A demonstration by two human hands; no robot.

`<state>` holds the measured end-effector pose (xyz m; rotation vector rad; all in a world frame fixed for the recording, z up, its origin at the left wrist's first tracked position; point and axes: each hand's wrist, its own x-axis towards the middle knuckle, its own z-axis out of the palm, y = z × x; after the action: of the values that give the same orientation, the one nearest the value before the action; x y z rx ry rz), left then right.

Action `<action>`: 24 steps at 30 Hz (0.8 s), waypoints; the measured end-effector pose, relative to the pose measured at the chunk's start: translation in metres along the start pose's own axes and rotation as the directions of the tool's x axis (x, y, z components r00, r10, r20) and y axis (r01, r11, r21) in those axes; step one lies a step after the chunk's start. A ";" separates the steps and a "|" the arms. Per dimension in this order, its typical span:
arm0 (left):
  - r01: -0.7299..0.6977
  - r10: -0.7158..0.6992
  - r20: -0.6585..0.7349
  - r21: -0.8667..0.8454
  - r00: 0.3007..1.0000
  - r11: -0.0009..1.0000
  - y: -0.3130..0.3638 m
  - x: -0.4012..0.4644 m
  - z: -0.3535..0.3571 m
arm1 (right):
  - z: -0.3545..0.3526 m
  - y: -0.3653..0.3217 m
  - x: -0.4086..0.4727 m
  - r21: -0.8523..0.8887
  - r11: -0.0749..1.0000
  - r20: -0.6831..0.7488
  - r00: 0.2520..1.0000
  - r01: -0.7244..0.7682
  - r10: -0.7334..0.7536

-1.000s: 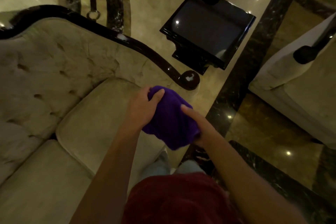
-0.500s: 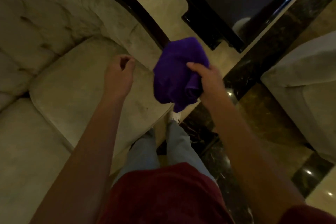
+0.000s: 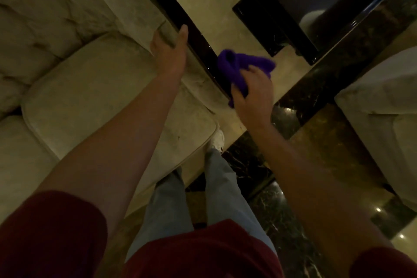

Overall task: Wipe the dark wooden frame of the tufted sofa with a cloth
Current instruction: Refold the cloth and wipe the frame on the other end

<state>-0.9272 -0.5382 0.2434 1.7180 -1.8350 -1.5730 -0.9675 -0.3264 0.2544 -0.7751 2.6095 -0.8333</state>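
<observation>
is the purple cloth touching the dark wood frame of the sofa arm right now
Touching. In the head view the purple cloth, gripped by the right hand, lies pressed against the dark frame with no gap at its edge.

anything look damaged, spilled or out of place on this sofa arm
Nothing stands out. The right hand holds the bunched purple cloth against the glossy dark wooden frame of the beige tufted sofa; the left hand rests open on the arm. No spills or visible damage, though the lighting is dim.

No readable text, label, brand or number shows anywhere (the picture is dim and blurred).
</observation>
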 end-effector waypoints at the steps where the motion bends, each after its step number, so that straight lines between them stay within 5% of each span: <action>1: 0.002 -0.002 0.021 -0.007 1.000 1.000 -0.003 0.001 0.000 | 0.009 0.005 -0.010 -0.026 0.999 0.042 0.999 0.028 -0.027; 6: 0.014 -0.021 0.126 0.055 0.992 0.998 -0.004 0.013 0.000 | 0.029 0.017 -0.010 0.045 0.998 -0.066 0.997 0.035 -0.032; 15: 0.032 -0.054 0.206 0.109 0.977 0.994 -0.010 0.020 -0.005 | 0.051 0.022 0.044 -0.321 0.945 -0.165 0.986 -0.065 0.012; 20: 0.034 -0.045 0.143 0.076 0.989 0.997 -0.017 0.016 0.008 | 0.055 0.026 0.050 -0.408 0.910 -0.132 0.991 -0.074 0.022; 24: 0.049 -0.045 -0.048 0.082 0.998 0.995 -0.028 0.020 0.035 | 0.048 0.017 0.049 -0.431 0.895 -0.118 0.991 -0.112 0.067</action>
<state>-0.9411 -0.5288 0.1975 1.8297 -1.8764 -1.4807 -0.9940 -0.3637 0.2010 -0.7263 2.9415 -0.2593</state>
